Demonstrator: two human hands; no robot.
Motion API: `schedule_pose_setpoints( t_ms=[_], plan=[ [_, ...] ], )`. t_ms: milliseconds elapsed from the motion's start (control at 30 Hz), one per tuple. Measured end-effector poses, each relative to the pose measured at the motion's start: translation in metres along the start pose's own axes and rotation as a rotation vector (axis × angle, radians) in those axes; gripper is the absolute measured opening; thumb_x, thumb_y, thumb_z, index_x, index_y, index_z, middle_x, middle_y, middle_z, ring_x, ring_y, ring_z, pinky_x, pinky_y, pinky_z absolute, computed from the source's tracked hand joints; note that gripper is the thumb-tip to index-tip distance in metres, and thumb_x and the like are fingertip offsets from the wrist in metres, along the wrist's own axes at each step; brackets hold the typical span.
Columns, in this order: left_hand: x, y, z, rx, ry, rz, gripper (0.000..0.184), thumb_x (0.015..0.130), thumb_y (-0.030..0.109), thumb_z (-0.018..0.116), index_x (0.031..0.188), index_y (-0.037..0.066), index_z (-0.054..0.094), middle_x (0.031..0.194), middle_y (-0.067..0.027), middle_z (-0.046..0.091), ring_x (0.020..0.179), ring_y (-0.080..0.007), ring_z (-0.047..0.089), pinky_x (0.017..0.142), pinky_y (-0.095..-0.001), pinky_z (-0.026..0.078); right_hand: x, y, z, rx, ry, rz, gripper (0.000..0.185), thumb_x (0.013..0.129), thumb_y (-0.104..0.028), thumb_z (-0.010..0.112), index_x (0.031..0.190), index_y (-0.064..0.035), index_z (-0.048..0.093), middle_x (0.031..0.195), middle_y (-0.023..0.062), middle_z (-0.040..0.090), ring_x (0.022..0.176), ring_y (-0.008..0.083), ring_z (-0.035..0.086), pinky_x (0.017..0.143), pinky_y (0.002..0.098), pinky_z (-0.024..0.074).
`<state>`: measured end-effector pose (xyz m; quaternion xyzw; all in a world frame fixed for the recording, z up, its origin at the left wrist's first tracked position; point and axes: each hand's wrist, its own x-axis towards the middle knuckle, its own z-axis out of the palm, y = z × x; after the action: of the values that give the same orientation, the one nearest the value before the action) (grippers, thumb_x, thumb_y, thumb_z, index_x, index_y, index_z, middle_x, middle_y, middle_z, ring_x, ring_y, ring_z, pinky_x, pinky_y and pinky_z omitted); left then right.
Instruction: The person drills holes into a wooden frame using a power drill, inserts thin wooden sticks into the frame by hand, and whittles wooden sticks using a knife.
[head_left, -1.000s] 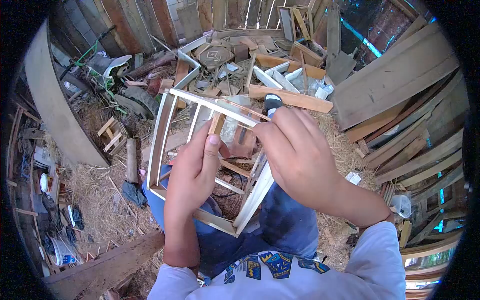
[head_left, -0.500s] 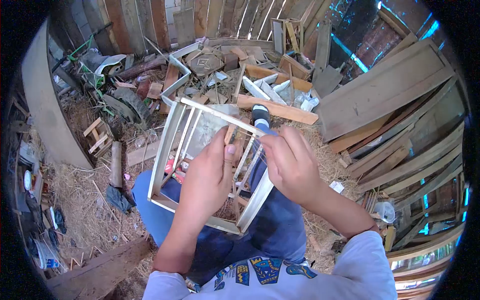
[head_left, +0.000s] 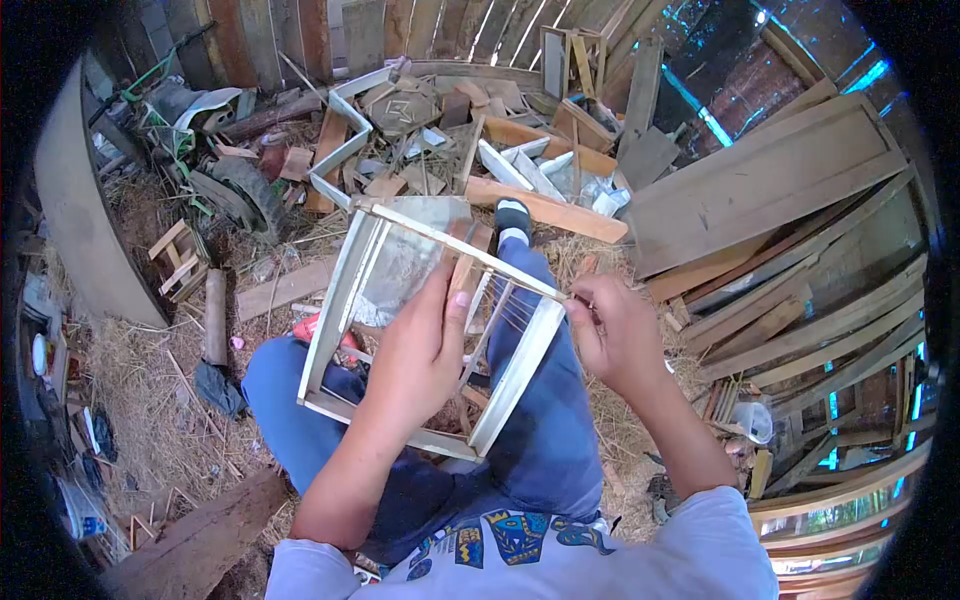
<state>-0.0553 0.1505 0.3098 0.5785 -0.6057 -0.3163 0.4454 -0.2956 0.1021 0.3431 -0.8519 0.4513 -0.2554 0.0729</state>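
A pale wooden box frame with thin inner slats [head_left: 515,375] rests tilted on the person's legs. Inside it, my left hand [head_left: 425,335] is closed round a small wooden block [head_left: 463,272], close to the frame's far bar. At the frame's upper right corner is my right hand [head_left: 610,325], its fingers bent together beside the bar's end; anything between them is too small to make out. Thin strands or sticks show just left of that corner. Below the frame's left part lies a red object [head_left: 322,328], partly hidden.
Scrap wood and white-edged frames [head_left: 535,170] are heaped beyond the foot. Long boards [head_left: 760,190] lean at the right. A curved panel [head_left: 90,200] stands at the left, near a tyre [head_left: 243,195]. A thick plank [head_left: 200,535] lies at lower left.
My right hand has moved right along the far bar to its corner and lifted partly clear. The frame has turned slightly, and my left hand still holds the block. The view has shifted.
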Motion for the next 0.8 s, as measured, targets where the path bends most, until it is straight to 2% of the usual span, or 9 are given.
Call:
schedule_pose_setpoints(
  t_ms=[67, 100, 133, 200, 267, 367, 500, 633, 800],
  plan=[
    [-0.001, 0.000, -0.005, -0.017, -0.026, -0.058, 0.047, 0.111, 0.025, 0.044, 0.146, -0.006, 0.047, 0.122, -0.0345, 0.064, 0.115, -0.0487, 0.063, 0.098, -0.0490, 0.050, -0.005, 0.006, 0.000, 0.025, -0.049, 0.089, 0.012, 0.094, -0.014, 0.069, 0.102, -0.0069, 0.064, 0.089, 0.0142, 0.067, 0.081, 0.0358, 0.068, 0.069, 0.0453, 0.0528],
    [0.000, -0.002, -0.006, -0.016, -0.029, -0.061, 0.047, 0.111, 0.025, 0.044, 0.146, -0.006, 0.047, 0.122, -0.0345, 0.064, 0.115, -0.0487, 0.063, 0.098, -0.0490, 0.050, -0.006, 0.011, 0.002, 0.018, -0.031, 0.012, 0.011, 0.094, -0.014, 0.068, 0.101, -0.0075, 0.063, 0.088, 0.0132, 0.068, 0.078, 0.0352, 0.068, 0.067, 0.0453, 0.0528],
    [0.000, -0.004, -0.007, -0.034, -0.031, -0.045, 0.047, 0.111, 0.026, 0.045, 0.146, -0.006, 0.047, 0.121, -0.0341, 0.065, 0.114, -0.0486, 0.064, 0.097, -0.0484, 0.050, -0.006, 0.014, 0.004, 0.013, -0.015, -0.067, 0.010, 0.094, -0.014, 0.068, 0.101, -0.0082, 0.063, 0.086, 0.0122, 0.068, 0.076, 0.0346, 0.068, 0.066, 0.0452, 0.0529],
    [0.000, -0.005, -0.009, -0.050, -0.031, -0.036, 0.047, 0.111, 0.026, 0.045, 0.146, -0.005, 0.047, 0.120, -0.0337, 0.065, 0.113, -0.0485, 0.064, 0.096, -0.0479, 0.051, -0.007, 0.013, 0.001, 0.005, -0.050, -0.089, 0.010, 0.093, -0.012, 0.068, 0.101, -0.0082, 0.063, 0.086, 0.0118, 0.068, 0.076, 0.0345, 0.068, 0.065, 0.0449, 0.0526],
    [-0.001, -0.002, -0.013, -0.094, -0.097, -0.139, 0.046, 0.111, 0.029, 0.044, 0.143, -0.004, 0.049, 0.117, -0.0327, 0.066, 0.111, -0.0480, 0.065, 0.093, -0.0471, 0.051, -0.007, 0.013, 0.002, -0.002, -0.088, -0.112, 0.010, 0.093, -0.011, 0.067, 0.101, -0.0083, 0.063, 0.087, 0.0115, 0.068, 0.076, 0.0343, 0.068, 0.064, 0.0446, 0.0523],
    [-0.002, -0.004, -0.014, -0.170, -0.105, -0.155, 0.045, 0.112, 0.032, 0.041, 0.139, -0.003, 0.051, 0.112, -0.0310, 0.067, 0.107, -0.0477, 0.066, 0.091, -0.0464, 0.051, -0.007, 0.015, 0.008, -0.003, -0.110, -0.163, 0.010, 0.091, -0.007, 0.067, 0.100, -0.0085, 0.063, 0.088, 0.0116, 0.068, 0.075, 0.0338, 0.068, 0.060, 0.0431, 0.0505],
    [-0.003, -0.015, -0.012, -0.228, -0.105, -0.207, 0.042, 0.113, 0.033, 0.038, 0.133, -0.002, 0.051, 0.106, -0.0313, 0.066, 0.103, -0.0481, 0.066, 0.088, -0.0472, 0.051, -0.018, 0.015, 0.016, 0.045, -0.067, -0.194, 0.017, 0.086, -0.003, 0.067, 0.102, -0.0095, 0.061, 0.080, 0.0114, 0.062, 0.069, 0.0341, 0.065, 0.055, 0.0434, 0.0475],
    [-0.005, -0.010, -0.013, -0.205, -0.144, -0.164, 0.037, 0.113, 0.033, 0.035, 0.127, -0.001, 0.045, 0.097, -0.0317, 0.063, 0.094, -0.0500, 0.065, 0.083, -0.0505, 0.049, -0.018, 0.011, 0.021, -0.006, -0.061, -0.194, 0.026, 0.081, -0.001, 0.068, 0.103, -0.0102, 0.058, 0.073, 0.0107, 0.054, 0.063, 0.0336, 0.061, 0.052, 0.0448, 0.0453],
    [-0.007, -0.014, -0.007, -0.171, -0.103, -0.068, 0.033, 0.113, 0.032, 0.034, 0.122, 0.000, 0.042, 0.090, -0.0310, 0.061, 0.090, -0.0517, 0.063, 0.080, -0.0528, 0.048, -0.019, 0.013, 0.021, -0.050, -0.091, -0.203, 0.027, 0.076, 0.001, 0.068, 0.098, -0.0096, 0.058, 0.072, 0.0103, 0.053, 0.062, 0.0329, 0.060, 0.052, 0.0442, 0.0446]
  ],
)
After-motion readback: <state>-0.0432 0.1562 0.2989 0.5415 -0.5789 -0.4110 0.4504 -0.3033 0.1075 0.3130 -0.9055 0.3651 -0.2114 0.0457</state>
